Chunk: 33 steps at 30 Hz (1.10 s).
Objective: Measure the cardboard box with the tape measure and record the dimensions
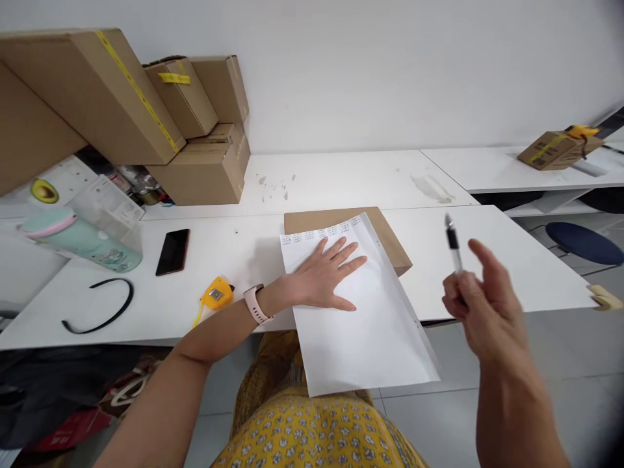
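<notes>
My left hand (325, 276) lies flat with fingers spread on a white sheet of paper (361, 325) that has printed rows along its top edge. The sheet rests on a flat brown cardboard box (390, 237) and overhangs the front edge of the white table (511, 260). A pale pink watch sits on my left wrist. My right hand (480, 299) is raised above the table's right part, holding a black and clear pen (453, 244) upright, with the index finger lifted off it.
On the left lie a yellow tape measure (215, 296), a black phone (173, 251), a black headband (100, 305) and a mint bottle (80, 240). Stacked cardboard boxes (195, 130) stand at the back left. Another small box (556, 149) sits far right, near a dark blue stool (582, 242).
</notes>
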### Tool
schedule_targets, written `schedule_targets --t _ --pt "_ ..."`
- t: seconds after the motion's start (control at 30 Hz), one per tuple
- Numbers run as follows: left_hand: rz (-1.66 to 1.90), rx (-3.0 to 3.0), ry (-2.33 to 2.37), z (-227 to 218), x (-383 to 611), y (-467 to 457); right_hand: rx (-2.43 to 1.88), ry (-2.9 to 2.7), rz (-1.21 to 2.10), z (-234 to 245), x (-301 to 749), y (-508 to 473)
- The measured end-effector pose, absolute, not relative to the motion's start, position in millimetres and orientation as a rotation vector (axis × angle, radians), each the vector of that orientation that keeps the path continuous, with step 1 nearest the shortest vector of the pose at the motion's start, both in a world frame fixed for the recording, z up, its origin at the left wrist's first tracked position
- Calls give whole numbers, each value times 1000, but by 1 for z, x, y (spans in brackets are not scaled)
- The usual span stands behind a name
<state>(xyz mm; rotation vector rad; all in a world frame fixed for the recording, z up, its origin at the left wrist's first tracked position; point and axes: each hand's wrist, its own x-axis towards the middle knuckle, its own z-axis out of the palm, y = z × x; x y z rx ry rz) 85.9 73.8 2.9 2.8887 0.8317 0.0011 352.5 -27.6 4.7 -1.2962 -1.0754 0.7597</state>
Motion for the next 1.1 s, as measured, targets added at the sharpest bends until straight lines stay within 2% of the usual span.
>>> schedule_targets --t 0.17,0.37,0.43,0.6,0.83,1.0,1.1 --pt "26 2885 836 1 84 73 -845 -1219 1094 47 330 14" --pt "78 2923 842 -2 85 74 -748 -1530 1311 28 298 75" --pt "86 2931 848 -3 85 74 -781 -1628 1262 16 298 87" --pt "67 2967 838 -4 86 75 -913 -1810 899 -4 299 92" --pt "-64 3074 870 -2 86 73 -1053 -1312 685 1 294 104" --pt "27 3144 910 5 94 70 -957 -1232 1160 15 287 119" --pt "92 3108 985 8 105 66 -1056 -1234 1239 13 282 128"
